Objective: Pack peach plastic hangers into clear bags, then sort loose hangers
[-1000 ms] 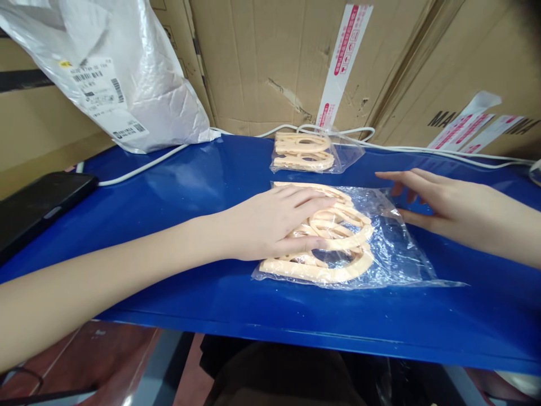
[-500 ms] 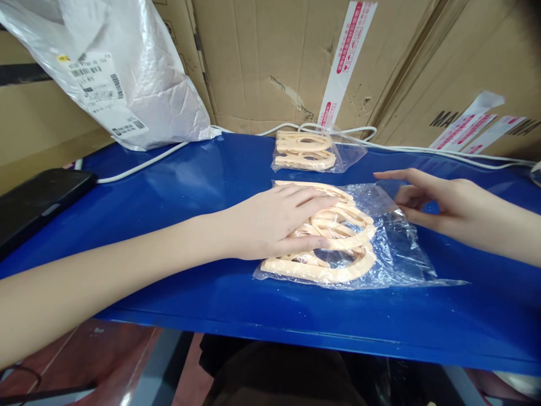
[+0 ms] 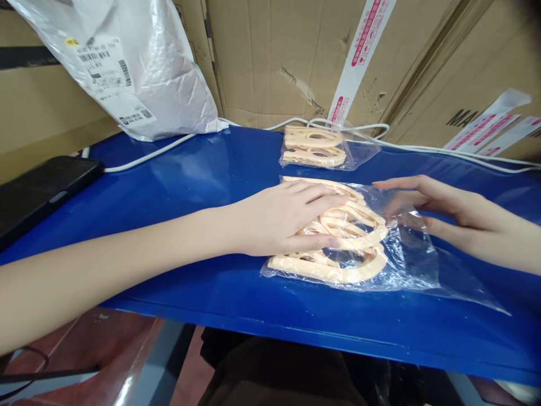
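Observation:
A clear plastic bag [image 3: 406,265] holding several peach-coloured plastic hangers [image 3: 350,242] lies on the blue table [image 3: 190,186]. My left hand [image 3: 283,217] lies flat on the hangers, fingers stretched out, pressing the bag down. My right hand [image 3: 448,211] rests with spread fingers on the bag's loose open end, to the right of the hangers. A second, smaller bag of the same hangers [image 3: 315,148] sits farther back, near the cartons.
A grey shipping bag with labels [image 3: 127,62] leans at the back left. A black phone [image 3: 38,189] lies at the left edge. A white cable [image 3: 422,148] runs along the back. Cardboard cartons [image 3: 287,51] wall off the rear.
My right hand has slid left onto the bag's open end and flattened. The left hand has stayed on the hangers. The camera view shifted slightly.

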Demonstrator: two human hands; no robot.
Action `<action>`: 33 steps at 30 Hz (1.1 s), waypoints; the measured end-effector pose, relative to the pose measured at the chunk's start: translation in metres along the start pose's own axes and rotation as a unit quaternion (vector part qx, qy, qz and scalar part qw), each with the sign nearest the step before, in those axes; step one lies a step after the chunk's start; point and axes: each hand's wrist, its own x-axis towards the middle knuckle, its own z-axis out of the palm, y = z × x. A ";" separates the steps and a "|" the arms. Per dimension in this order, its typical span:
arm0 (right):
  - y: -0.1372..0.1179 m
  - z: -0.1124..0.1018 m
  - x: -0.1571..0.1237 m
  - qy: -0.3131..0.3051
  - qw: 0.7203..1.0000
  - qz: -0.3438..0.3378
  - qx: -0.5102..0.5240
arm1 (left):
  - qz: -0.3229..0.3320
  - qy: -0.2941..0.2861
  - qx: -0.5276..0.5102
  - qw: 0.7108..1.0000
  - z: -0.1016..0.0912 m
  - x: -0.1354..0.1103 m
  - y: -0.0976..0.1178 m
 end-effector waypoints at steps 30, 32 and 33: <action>0.011 0.004 -0.001 -0.031 0.994 -0.052 -0.090 | 0.004 0.021 -0.005 1.000 0.003 -0.001 -0.002; 0.011 0.004 -0.001 -0.032 0.993 -0.058 -0.098 | 0.006 0.019 -0.005 1.000 0.003 -0.001 -0.002; 0.011 0.004 -0.001 -0.033 0.993 -0.061 -0.100 | 0.006 0.018 -0.005 1.000 0.003 -0.001 -0.002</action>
